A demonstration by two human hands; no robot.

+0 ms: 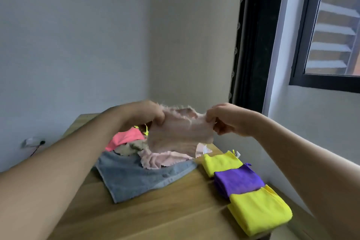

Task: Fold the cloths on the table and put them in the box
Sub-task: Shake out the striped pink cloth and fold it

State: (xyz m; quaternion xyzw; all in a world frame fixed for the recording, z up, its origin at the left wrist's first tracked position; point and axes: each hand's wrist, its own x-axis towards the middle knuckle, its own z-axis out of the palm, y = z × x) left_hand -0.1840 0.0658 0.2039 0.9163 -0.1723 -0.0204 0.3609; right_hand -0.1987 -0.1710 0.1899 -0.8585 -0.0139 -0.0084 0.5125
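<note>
My left hand and right hand hold a pale pink cloth in the air above the table, each hand's fingers curled and pinching one upper corner, so the cloth hangs between them. Directly below lies a heap: a grey-blue towel, a second pink cloth, a beige cloth and a coral cloth. Along the table's right edge, three folded cloths overlap in a row: yellow, purple, yellow.
</note>
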